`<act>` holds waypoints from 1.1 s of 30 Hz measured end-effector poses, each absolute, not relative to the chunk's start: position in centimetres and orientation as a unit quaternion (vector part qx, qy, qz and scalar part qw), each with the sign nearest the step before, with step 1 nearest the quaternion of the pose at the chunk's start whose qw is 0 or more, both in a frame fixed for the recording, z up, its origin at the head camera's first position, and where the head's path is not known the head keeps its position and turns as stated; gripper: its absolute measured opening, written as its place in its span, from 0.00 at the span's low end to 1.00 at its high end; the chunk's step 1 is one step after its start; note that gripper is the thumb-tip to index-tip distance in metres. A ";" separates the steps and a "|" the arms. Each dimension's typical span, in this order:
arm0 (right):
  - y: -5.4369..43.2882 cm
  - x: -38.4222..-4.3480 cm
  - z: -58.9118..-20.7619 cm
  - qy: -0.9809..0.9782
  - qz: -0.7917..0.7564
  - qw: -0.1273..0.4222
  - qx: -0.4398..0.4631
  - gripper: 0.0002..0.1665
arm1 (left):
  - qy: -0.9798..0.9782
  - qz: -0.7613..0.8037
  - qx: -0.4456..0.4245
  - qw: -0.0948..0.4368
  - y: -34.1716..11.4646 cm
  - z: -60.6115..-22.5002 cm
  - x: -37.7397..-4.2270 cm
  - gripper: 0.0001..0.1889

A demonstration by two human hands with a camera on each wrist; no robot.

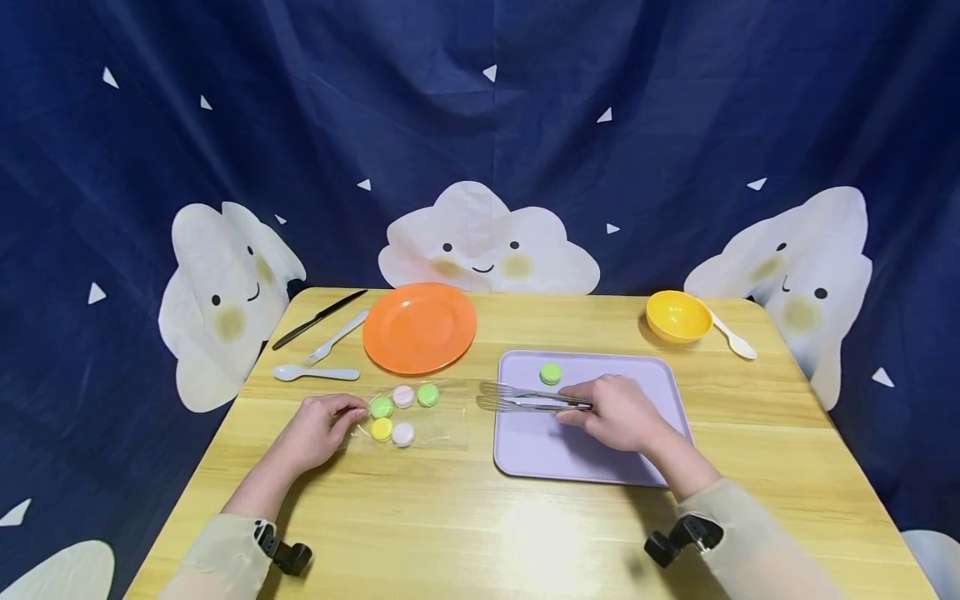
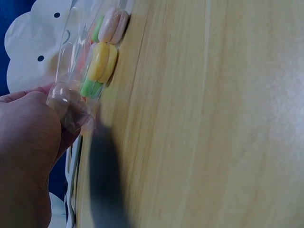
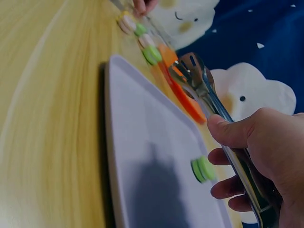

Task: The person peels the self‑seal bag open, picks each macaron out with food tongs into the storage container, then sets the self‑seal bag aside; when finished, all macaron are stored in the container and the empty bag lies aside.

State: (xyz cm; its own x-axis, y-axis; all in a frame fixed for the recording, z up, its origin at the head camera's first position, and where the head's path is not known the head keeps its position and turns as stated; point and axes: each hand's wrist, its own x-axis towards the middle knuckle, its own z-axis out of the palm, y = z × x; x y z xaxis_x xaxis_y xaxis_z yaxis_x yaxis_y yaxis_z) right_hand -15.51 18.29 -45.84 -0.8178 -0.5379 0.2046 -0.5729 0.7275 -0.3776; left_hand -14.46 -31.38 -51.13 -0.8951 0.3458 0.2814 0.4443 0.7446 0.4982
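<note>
My left hand (image 1: 324, 427) pinches the left end of a clear plastic bag (image 1: 446, 427) that lies on the table. Inside the bag are several macarons: green, pale pink and a yellow macaron (image 2: 103, 62). My right hand (image 1: 618, 410) grips metal tongs (image 3: 214, 102) over the lavender tray (image 1: 525, 457), their slotted tips pointing left toward the bag. Nothing shows between the tips. One green macaron (image 1: 551, 373) sits on the tray near its back edge, just beyond the tongs.
Behind the bag is an orange plate (image 1: 420, 329). To its left lie a black knife (image 1: 318, 320), a white fork (image 1: 337, 337) and a white spoon (image 1: 315, 373). A yellow bowl (image 1: 678, 317) stands at the back right, with another white spoon (image 1: 735, 337) beside it.
</note>
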 end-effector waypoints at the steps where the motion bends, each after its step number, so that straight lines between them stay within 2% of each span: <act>1: 17.9 -15.6 -46.0 -0.928 0.215 0.038 0.302 0.15 | -0.930 -0.288 -0.212 0.087 -31.3 -51.1 -14.5 0.04; 6: 15.6 -16.0 -46.5 -0.928 0.208 0.022 0.310 0.11 | -0.930 -0.291 -0.206 0.086 -31.3 -51.1 -14.5 0.04; 14: 12.5 -16.1 -47.4 -0.928 0.191 0.030 0.318 0.11 | -0.929 -0.293 -0.209 0.085 -31.4 -51.2 -14.4 0.04; 26: 10.5 -15.9 -48.2 -0.941 0.176 0.027 0.287 0.23 | -0.929 -0.291 -0.209 0.089 -31.5 -51.1 -14.5 0.05; 33: 9.5 -15.9 -48.6 -0.944 0.179 0.020 0.278 0.19 | -0.928 -0.298 -0.207 0.086 -31.3 -50.9 -14.3 0.04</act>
State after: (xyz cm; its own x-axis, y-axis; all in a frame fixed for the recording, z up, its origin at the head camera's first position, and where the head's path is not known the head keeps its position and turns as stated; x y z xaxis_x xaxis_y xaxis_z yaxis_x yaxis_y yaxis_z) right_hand -15.92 9.46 -48.61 -0.8444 -0.5180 0.1364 -0.5320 0.7813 -0.3265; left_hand -14.30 -31.29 -50.94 -0.8993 0.3332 0.2833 0.4359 0.7371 0.5164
